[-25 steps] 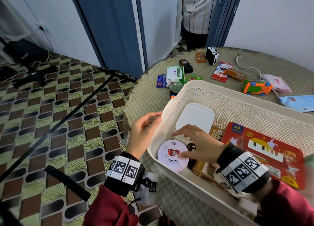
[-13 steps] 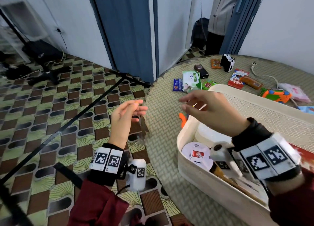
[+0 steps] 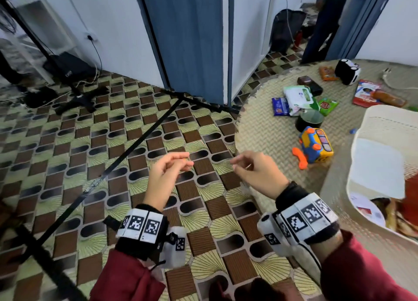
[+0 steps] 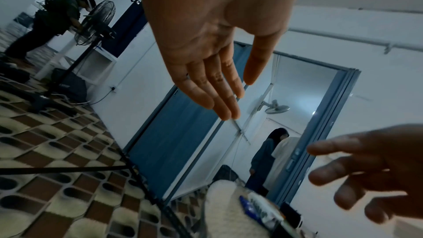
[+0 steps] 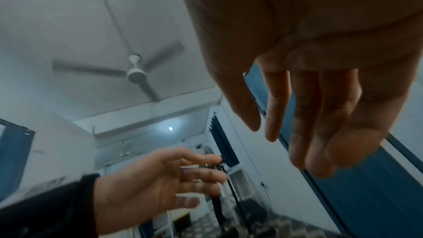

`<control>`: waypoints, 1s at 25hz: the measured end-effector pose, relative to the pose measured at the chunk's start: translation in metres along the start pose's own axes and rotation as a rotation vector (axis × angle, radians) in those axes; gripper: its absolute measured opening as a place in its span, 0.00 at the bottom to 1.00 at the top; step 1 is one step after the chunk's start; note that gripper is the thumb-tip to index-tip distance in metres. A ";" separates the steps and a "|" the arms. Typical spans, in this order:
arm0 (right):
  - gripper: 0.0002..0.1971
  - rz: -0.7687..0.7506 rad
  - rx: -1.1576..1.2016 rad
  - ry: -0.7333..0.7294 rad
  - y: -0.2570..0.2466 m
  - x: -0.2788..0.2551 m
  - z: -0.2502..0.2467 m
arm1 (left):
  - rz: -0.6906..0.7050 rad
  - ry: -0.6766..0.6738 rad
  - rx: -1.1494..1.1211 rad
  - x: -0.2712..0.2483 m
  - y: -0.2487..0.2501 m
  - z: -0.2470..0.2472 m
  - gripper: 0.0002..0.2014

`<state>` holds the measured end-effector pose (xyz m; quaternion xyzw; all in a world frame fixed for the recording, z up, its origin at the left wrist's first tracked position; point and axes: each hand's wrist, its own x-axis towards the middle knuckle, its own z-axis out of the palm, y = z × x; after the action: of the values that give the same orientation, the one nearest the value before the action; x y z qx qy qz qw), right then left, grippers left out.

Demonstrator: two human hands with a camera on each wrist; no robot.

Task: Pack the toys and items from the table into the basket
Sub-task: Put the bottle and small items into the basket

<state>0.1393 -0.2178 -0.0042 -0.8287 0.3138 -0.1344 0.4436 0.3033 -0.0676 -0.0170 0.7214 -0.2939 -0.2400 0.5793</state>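
Both my hands hang in mid-air over the patterned floor, left of the round woven table (image 3: 267, 128). My left hand (image 3: 186, 162) holds nothing, and in the left wrist view its fingers (image 4: 219, 97) are straight. My right hand (image 3: 235, 165) is also empty, with its fingers (image 5: 304, 142) loosely extended. The cream basket (image 3: 371, 124) stands at the right edge, holding a white lid (image 3: 380, 165) and a white disc (image 3: 368, 210). On the table lie an orange-blue toy bus (image 3: 316, 145), a dark cup (image 3: 308, 120), a wipes pack (image 3: 298, 98) and a black-and-white toy car (image 3: 347, 71).
Small snack packets (image 3: 328, 106) and a red pack (image 3: 366, 92) lie farther back on the table. Black tripod legs (image 3: 126, 151) cross the floor in front of the blue door (image 3: 187, 40). A person (image 3: 321, 29) stands in the doorway.
My right hand has come out of the basket and both hands have moved left, off the table and over the floor. The head view has swung left with them.
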 end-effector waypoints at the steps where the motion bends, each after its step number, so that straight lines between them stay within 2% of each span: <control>1: 0.04 0.045 0.003 -0.031 0.011 0.004 0.013 | -0.029 -0.012 0.014 0.001 -0.013 -0.008 0.09; 6: 0.08 0.201 -0.009 -0.178 0.067 0.028 0.055 | -0.185 -0.059 0.067 0.017 -0.073 -0.031 0.09; 9: 0.09 0.316 0.031 -0.161 0.093 0.050 0.062 | -0.270 -0.124 0.084 0.046 -0.097 -0.034 0.09; 12: 0.08 0.381 0.144 -0.030 0.118 0.076 0.055 | -0.338 -0.177 0.095 0.089 -0.107 -0.030 0.08; 16: 0.08 0.443 0.168 0.225 0.145 0.130 0.036 | -0.321 -0.294 0.165 0.180 -0.104 -0.007 0.07; 20: 0.09 0.511 0.084 0.328 0.157 0.162 0.012 | -0.311 -0.407 0.177 0.262 -0.092 0.032 0.07; 25: 0.12 0.569 0.109 0.510 0.171 0.187 -0.005 | -0.240 -0.605 0.203 0.344 -0.076 0.090 0.07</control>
<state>0.2116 -0.4107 -0.1515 -0.6238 0.6237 -0.2241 0.4143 0.4974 -0.3603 -0.1123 0.7008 -0.3878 -0.4791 0.3590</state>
